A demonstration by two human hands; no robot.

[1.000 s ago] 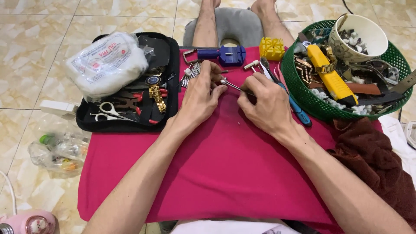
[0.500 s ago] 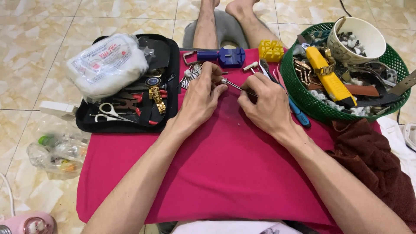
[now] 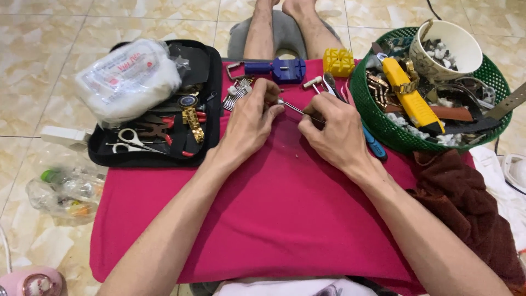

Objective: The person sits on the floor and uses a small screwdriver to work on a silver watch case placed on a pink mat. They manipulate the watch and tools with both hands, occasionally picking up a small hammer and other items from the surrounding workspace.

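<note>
Two hands meet over a small metal part on a red cloth.

The left hand (image 3: 249, 123) pinches a small silvery metal piece (image 3: 280, 102) steady while the right hand (image 3: 334, 134) closes on a thin metal pin tool (image 3: 301, 111), its tip at the piece; the open black tool case (image 3: 211, 98) and green plastic basket (image 3: 383, 129) flank them, within reach.

tool case (image 3: 208, 66) left, basket (image 3: 378, 123) right, cloth (image 3: 274, 219) perhaps between
</note>
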